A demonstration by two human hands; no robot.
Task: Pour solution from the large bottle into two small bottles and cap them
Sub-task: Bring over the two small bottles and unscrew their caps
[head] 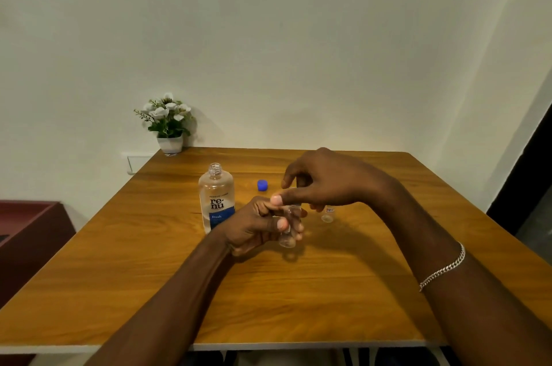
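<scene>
Wooden table (pixel 298 291) is hosting it: left hand (pixel 257 224) is gripping a small clear bottle (pixel 288 234), right hand (pixel 322 183) is pinching at its top, large bottle (pixel 216 198) standing uncapped beside.

Dim warm indoor light, soft shadows, wide-angle bending at edges.

Left hand (pixel 260 225) closed, right hand (pixel 325 180) pinching above.

Blue cap (pixel 262 185), blue-labelled clear large bottle (pixel 216 198), wood-grain table (pixel 298 291).
</scene>
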